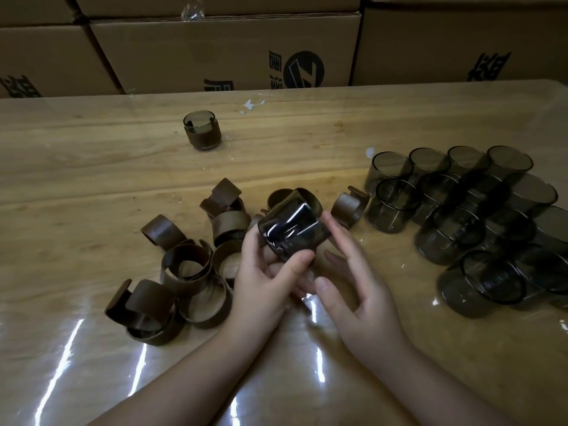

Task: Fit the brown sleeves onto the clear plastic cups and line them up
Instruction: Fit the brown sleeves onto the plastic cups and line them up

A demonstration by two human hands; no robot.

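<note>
Holding a bare cup (290, 227) above the desk (92, 167), my left hand (264, 278) curls round it; right hand (353, 290) hangs loose, empty. Next I judge: pick a sleeve (187, 265), slide it on.

You face cardboard boxes (215, 53) printed upside down with black characters, too cropped to read, and a round logo (303, 70) with slanted strokes.
</note>
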